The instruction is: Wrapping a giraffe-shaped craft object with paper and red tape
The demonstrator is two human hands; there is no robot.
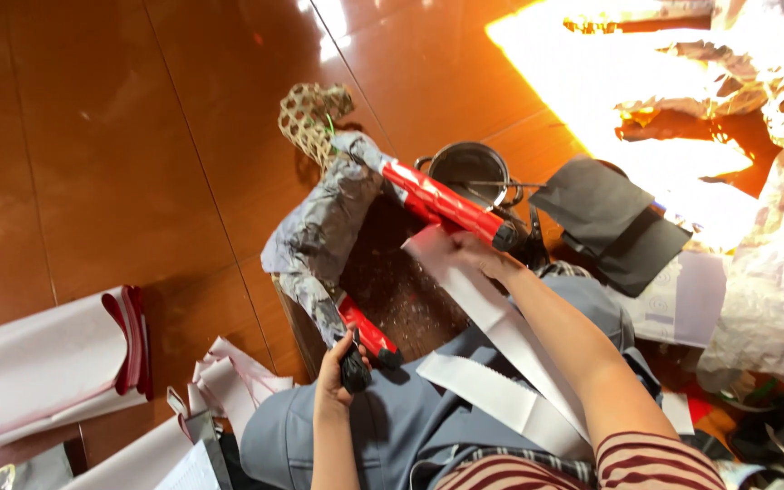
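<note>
A paper-covered figure (324,227) with a grey body, a woven bare head and two limbs wrapped in red paper lies over a dark wooden board (401,295) on my lap. My left hand (336,367) grips the black end of the lower red limb (367,332). My right hand (475,251) rests against the upper red limb (446,205) near its black tip and pinches the top of a long white paper strip (501,327). The strip runs down along my right forearm. A second white strip (492,397) lies across my grey trousers.
A small metal pot (469,168) stands beyond the figure. Black paper sheets (614,222) lie to its right, crumpled grey paper (773,263) at the far right. Rolled white and red paper (56,363) lies at the left, white offcuts (229,377) near my knee. The floor is glossy orange tile.
</note>
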